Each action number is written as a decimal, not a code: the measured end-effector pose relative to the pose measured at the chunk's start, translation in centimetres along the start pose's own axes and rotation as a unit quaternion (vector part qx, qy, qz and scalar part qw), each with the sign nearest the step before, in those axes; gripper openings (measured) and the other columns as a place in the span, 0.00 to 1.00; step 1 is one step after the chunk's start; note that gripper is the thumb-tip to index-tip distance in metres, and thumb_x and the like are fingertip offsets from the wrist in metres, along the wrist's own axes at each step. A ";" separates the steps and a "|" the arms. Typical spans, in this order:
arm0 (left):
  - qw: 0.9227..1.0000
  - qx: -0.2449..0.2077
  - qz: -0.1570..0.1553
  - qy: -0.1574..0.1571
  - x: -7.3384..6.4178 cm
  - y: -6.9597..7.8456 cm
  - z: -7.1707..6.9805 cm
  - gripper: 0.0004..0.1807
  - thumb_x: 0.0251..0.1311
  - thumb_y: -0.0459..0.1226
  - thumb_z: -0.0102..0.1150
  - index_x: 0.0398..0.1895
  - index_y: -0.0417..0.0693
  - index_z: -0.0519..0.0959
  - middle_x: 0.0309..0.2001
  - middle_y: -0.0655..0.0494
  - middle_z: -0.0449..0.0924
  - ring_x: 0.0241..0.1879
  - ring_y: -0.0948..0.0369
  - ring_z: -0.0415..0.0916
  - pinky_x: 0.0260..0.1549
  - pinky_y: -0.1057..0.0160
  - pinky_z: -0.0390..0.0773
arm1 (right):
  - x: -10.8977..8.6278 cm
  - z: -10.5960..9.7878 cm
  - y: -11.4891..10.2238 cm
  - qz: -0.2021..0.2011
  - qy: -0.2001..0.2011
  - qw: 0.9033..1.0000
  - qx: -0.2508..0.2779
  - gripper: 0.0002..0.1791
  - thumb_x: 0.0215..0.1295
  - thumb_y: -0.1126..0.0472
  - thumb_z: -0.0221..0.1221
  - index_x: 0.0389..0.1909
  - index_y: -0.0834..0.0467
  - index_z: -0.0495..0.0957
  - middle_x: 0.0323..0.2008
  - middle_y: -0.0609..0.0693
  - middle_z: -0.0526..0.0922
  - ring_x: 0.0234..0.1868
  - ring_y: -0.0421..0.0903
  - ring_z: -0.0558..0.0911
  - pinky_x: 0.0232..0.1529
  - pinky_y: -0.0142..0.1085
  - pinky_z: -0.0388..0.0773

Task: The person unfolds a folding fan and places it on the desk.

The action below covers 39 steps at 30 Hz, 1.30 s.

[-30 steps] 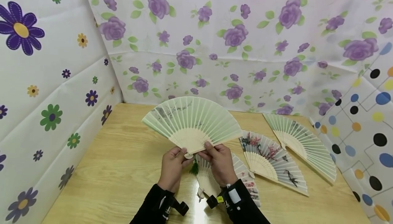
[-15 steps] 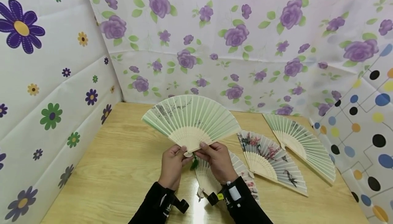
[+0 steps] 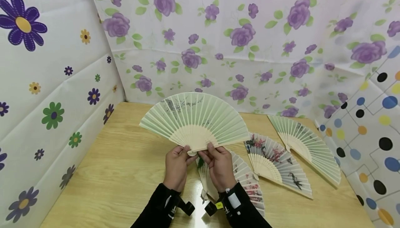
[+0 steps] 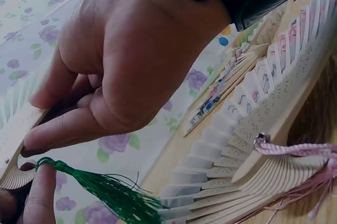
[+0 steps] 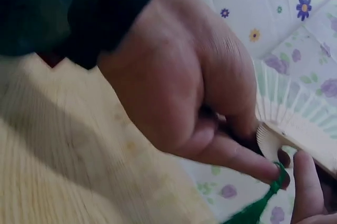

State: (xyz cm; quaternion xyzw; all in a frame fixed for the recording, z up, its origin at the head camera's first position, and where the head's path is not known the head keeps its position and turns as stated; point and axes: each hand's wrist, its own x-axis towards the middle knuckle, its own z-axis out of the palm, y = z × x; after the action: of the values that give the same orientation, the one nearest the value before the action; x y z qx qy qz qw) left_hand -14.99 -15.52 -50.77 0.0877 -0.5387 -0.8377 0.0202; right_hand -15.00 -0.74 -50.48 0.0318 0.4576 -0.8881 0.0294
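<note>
A light green folding fan (image 3: 193,120), spread wide with a dark printed drawing, is held up above the table. My left hand (image 3: 176,167) pinches it near the pivot, thumb in front. My right hand (image 3: 221,165) grips the right guard stick between thumb and fingers, close to the pivot. From the pivot hangs a green tassel (image 4: 108,192), with a fingertip touching its cord in the left wrist view. Below the right hand lies another spread fan (image 3: 250,182) with pink flowers, partly hidden; its pink tassel (image 4: 295,150) shows in the left wrist view.
On the right of the wooden table (image 3: 125,172) lie a spread fan with red blossoms (image 3: 278,163) and a green spread fan (image 3: 309,146). A purple-rose cloth (image 3: 218,40) hangs behind. Printed cloths stand at the left and right sides.
The held fan has risen slightly and tilted a little, its right edge moving outward. Both hands keep hold of it near the pivot. The fans on the table stay put.
</note>
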 end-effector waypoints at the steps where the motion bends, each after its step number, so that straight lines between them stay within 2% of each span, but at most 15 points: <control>1: 1.000 0.003 0.000 0.002 -0.1 0.0 0.0 0.16 0.90 0.28 0.50 0.59 0.20 0.82 0.58 0.39 0.88 0.51 0.61 0.94 0.55 0.63 0.96 | 0.0 -0.1 -0.1 -0.001 -0.005 1.000 -0.006 0.13 0.92 0.63 0.55 0.60 0.68 0.83 0.47 0.50 0.91 0.46 0.40 0.94 0.63 0.35 0.93; 4: 1.000 0.015 0.003 0.004 -0.2 0.1 -0.1 0.15 0.89 0.29 0.52 0.58 0.21 0.83 0.56 0.42 0.89 0.48 0.63 0.94 0.54 0.64 0.96 | 0.4 -0.5 -0.4 -0.007 -0.021 1.000 -0.018 0.12 0.91 0.62 0.57 0.56 0.64 0.86 0.45 0.49 0.94 0.46 0.40 0.95 0.61 0.35 0.94; 9: 0.999 0.031 0.007 0.008 -0.5 0.4 -0.3 0.15 0.90 0.31 0.53 0.59 0.22 0.83 0.57 0.41 0.89 0.47 0.64 0.93 0.53 0.64 0.96 | 0.7 -1.2 -0.8 -0.028 -0.025 0.999 -0.040 0.15 0.90 0.59 0.60 0.60 0.66 0.87 0.46 0.49 0.93 0.47 0.41 0.95 0.61 0.35 0.94; 12: 1.000 0.004 0.007 0.012 -0.6 0.3 -0.4 0.17 0.90 0.30 0.50 0.64 0.21 0.81 0.62 0.39 0.85 0.50 0.63 0.93 0.57 0.64 0.95 | 0.5 -1.0 -0.2 -0.028 -0.006 0.999 -0.022 0.17 0.90 0.59 0.59 0.64 0.68 0.86 0.49 0.49 0.93 0.49 0.41 0.95 0.64 0.35 0.92; 15: 0.999 -0.041 0.007 0.025 -0.4 0.2 -0.3 0.18 0.90 0.28 0.48 0.68 0.21 0.79 0.67 0.37 0.82 0.54 0.62 0.93 0.60 0.63 0.94 | 0.0 -0.4 0.6 -0.022 0.016 1.000 0.012 0.21 0.91 0.57 0.58 0.68 0.69 0.82 0.51 0.49 0.93 0.53 0.40 0.95 0.66 0.33 0.91; 19: 0.996 -0.079 0.008 0.046 -0.4 0.0 -0.3 0.17 0.90 0.27 0.46 0.68 0.22 0.79 0.68 0.39 0.80 0.53 0.62 0.94 0.61 0.64 0.93 | -0.4 0.5 1.3 -0.024 0.033 0.999 0.036 0.25 0.92 0.56 0.57 0.71 0.73 0.78 0.53 0.50 0.92 0.55 0.41 0.94 0.67 0.33 0.90; 23: 0.993 -0.098 0.010 0.064 -0.5 0.1 -0.3 0.16 0.90 0.26 0.44 0.64 0.22 0.80 0.63 0.43 0.78 0.50 0.61 0.93 0.60 0.65 0.93 | -0.5 1.1 1.5 -0.023 0.035 0.999 0.032 0.28 0.92 0.55 0.56 0.76 0.75 0.73 0.54 0.51 0.92 0.56 0.41 0.94 0.69 0.33 0.89; 26: 0.992 -0.109 0.008 0.070 -0.6 0.2 -0.2 0.17 0.90 0.26 0.44 0.66 0.23 0.79 0.62 0.44 0.81 0.50 0.61 0.94 0.60 0.64 0.93 | -0.6 1.4 1.7 -0.016 0.043 0.998 0.038 0.28 0.93 0.55 0.55 0.77 0.75 0.72 0.54 0.50 0.92 0.56 0.40 0.94 0.69 0.33 0.89; 33: 0.987 -0.144 0.000 0.066 -0.5 0.4 -0.6 0.18 0.92 0.32 0.46 0.69 0.25 0.76 0.64 0.42 0.83 0.56 0.61 0.94 0.65 0.65 0.90 | -0.2 2.4 1.8 -0.004 0.054 0.997 0.061 0.27 0.93 0.55 0.53 0.76 0.72 0.75 0.54 0.51 0.93 0.55 0.41 0.95 0.67 0.32 0.90; 36: 0.987 -0.147 -0.001 0.067 -0.3 0.7 -1.1 0.21 0.93 0.35 0.48 0.73 0.27 0.75 0.64 0.43 0.83 0.57 0.62 0.93 0.67 0.65 0.89 | 0.4 3.0 1.8 0.005 0.044 0.998 0.047 0.25 0.93 0.56 0.53 0.75 0.71 0.75 0.55 0.50 0.92 0.56 0.40 0.94 0.69 0.33 0.89; 39: 0.987 -0.142 -0.013 0.069 0.0 1.1 -2.2 0.26 0.94 0.40 0.46 0.80 0.31 0.71 0.64 0.46 0.83 0.58 0.62 0.91 0.67 0.66 0.90 | 1.6 3.8 1.9 0.024 0.026 0.999 0.022 0.24 0.93 0.57 0.54 0.74 0.70 0.76 0.54 0.49 0.92 0.54 0.39 0.94 0.70 0.33 0.89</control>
State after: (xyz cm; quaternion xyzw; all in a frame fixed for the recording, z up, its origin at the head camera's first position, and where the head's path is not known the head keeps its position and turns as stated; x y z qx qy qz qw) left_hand -14.70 -17.92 -50.65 0.1484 -0.4105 -0.8978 0.0582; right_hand -16.57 -4.97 -50.02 0.0665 0.4373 -0.8961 0.0384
